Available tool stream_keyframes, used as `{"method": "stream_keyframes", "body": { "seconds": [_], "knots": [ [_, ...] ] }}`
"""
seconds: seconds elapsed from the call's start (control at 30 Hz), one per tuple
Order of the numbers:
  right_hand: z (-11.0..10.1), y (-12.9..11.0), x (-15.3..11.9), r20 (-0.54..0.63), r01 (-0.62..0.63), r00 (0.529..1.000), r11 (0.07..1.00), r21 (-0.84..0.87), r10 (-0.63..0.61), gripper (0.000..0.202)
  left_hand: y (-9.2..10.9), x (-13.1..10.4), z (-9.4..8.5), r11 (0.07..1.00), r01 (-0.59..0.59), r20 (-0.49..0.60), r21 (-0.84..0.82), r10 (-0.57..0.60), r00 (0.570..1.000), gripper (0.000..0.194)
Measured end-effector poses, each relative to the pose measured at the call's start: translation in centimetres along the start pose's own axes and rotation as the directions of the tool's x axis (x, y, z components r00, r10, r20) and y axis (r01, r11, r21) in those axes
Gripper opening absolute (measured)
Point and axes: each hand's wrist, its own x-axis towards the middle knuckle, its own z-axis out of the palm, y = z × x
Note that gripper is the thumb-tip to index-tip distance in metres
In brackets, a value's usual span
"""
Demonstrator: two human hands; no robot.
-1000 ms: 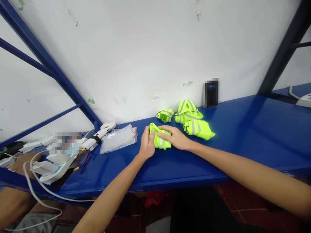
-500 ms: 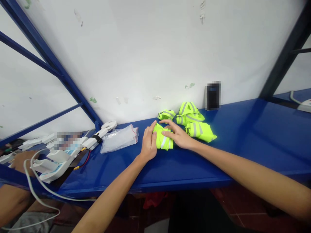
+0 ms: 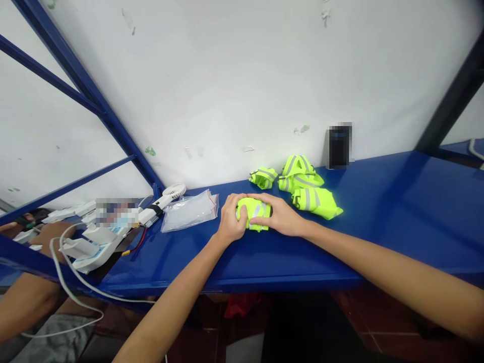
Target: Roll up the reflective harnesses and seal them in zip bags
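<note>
A neon-yellow reflective vest (image 3: 255, 207), folded into a small bundle with a silver stripe, sits on the blue table (image 3: 302, 257). My left hand (image 3: 233, 218) is closed around its left side, thumb on the near face. From the right, my right hand (image 3: 279, 216) grips the bundle, fingers over the top and thumb in front. Just behind lies a smaller rolled piece of the same fabric (image 3: 263, 177). To the right are a looser heap of yellow reflective fabric (image 3: 300, 175) and another rolled bundle (image 3: 316, 202).
Left of my hands lie clear zip bags (image 3: 191, 210), beside a small white fan (image 3: 174, 191). A white power strip (image 3: 98, 252) with plugs and cables is at the far left, near another person's arm (image 3: 26, 302). A dark pixelated object (image 3: 339, 146) leans on the wall.
My fingers have wrapped more tightly over the bundle, which looks more compact, its top flap now folded down. The whole view has shifted slightly.
</note>
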Motion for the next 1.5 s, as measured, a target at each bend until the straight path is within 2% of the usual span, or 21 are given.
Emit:
{"method": "stream_keyframes", "body": {
  "seconds": [0.17,0.3,0.37,0.43,0.47,0.53,0.6,0.7,0.73,0.77,0.8,0.83,0.93,0.97,1.03,1.13,1.23,1.3,1.37,1.5],
  "knots": [
    [0.1,-0.6,0.2,-0.034,-0.085,0.996,0.993,0.085,0.088,0.057,0.3,0.1,-0.3,0.997,0.051,0.047,-0.051,-0.048,0.998,0.027],
    [0.2,-0.2,0.6,-0.101,-0.12,0.988,0.993,0.011,0.121,0.049,0.0,0.3,-0.3,0.991,0.081,0.08,-0.107,-0.073,0.994,0.031],
    [-0.1,0.3,0.8,-0.141,-0.141,0.981,0.989,-0.038,0.135,0.049,-0.9,0.6,-0.6,0.995,0.098,0.008,-0.026,-0.098,0.995,0.033],
    [-0.5,0.7,0.9,-0.178,-0.146,0.975,0.987,-0.072,0.132,0.048,-2.3,0.9,-1.3,0.97,0.187,-0.137,0.156,-0.166,0.977,0.035],
    [-0.6,0.8,0.9,-0.189,-0.143,0.974,0.987,-0.079,0.126,0.047,-3.1,1.1,-1.8,0.925,0.249,-0.194,0.287,-0.198,0.961,0.034],
    [-0.9,0.9,1.0,-0.184,-0.137,0.975,0.988,-0.07,0.122,0.044,-4.7,1.3,-3.1,0.758,0.398,-0.278,0.517,-0.291,0.916,0.035],
    [-1.0,0.7,1.1,-0.166,-0.154,0.976,0.987,-0.051,0.144,0.043,-6.0,1.3,-4.5,0.585,0.504,-0.304,0.635,-0.411,0.859,0.04],
    [-1.0,0.5,1.1,-0.156,-0.199,0.97,0.977,-0.07,0.186,0.044,-7.1,1.3,-5.9,0.427,0.576,-0.193,0.697,-0.662,0.725,0.031],
    [-1.0,0.4,1.0,-0.159,-0.215,0.967,0.973,-0.085,0.2,0.045,-7.2,1.3,-6.0,0.406,0.585,-0.16,0.702,-0.711,0.685,0.028],
    [-1.0,0.3,1.1,-0.161,-0.232,0.963,0.968,-0.096,0.215,0.046,-7.1,1.3,-6.0,0.406,0.592,-0.144,0.696,-0.728,0.67,0.026],
    [-1.0,0.2,1.1,-0.163,-0.249,0.959,0.963,-0.1,0.231,0.048,-6.8,1.3,-5.9,0.432,0.593,-0.147,0.679,-0.712,0.687,0.025],
    [-1.1,0.1,1.1,-0.166,-0.264,0.955,0.96,-0.094,0.246,0.051,-6.4,1.3,-5.5,0.482,0.583,-0.16,0.655,-0.665,0.729,0.024],
    [-1.4,-0.2,1.2,-0.199,-0.281,0.942,0.959,-0.031,0.269,0.056,-4.6,1.3,-3.9,0.687,0.438,-0.179,0.58,-0.418,0.891,0.02],
    [-1.4,-0.3,1.3,-0.222,-0.275,0.937,0.961,0.002,0.269,0.057,-4.0,1.3,-3.3,0.737,0.367,-0.167,0.568,-0.334,0.928,0.019],
    [-1.5,-0.3,1.4,-0.273,-0.257,0.923,0.963,0.081,0.269,0.057,-2.9,1.1,-2.1,0.798,0.248,-0.119,0.549,-0.219,0.968,0.017],
    [-1.3,0.2,1.6,-0.303,-0.232,0.898,0.928,0.29,0.319,0.061,-2.2,0.9,-1.2,0.845,0.172,-0.056,0.505,-0.167,0.984,0.017],
    [-0.9,0.8,1.8,-0.207,-0.212,0.899,0.796,0.566,0.387,0.068,-2.3,0.7,-1.2,0.894,0.147,-0.01,0.424,-0.158,0.987,0.02],
    [-0.7,1.2,1.8,-0.14,-0.216,0.907,0.725,0.653,0.397,0.07,-2.3,0.7,-1.3,0.932,0.129,-0.022,0.337,-0.13,0.991,0.022],
    [-0.6,1.3,1.8,-0.129,-0.238,0.907,0.742,0.626,0.4,0.07,-2.2,0.7,-1.5,0.965,0.109,-0.061,0.238,-0.097,0.993,0.023],
    [-0.8,1.2,1.6,-0.178,-0.29,0.908,0.874,0.39,0.38,0.06,-1.7,0.7,-1.5,0.989,0.032,-0.087,0.142,-0.019,0.996,0.019]
  ]
}}
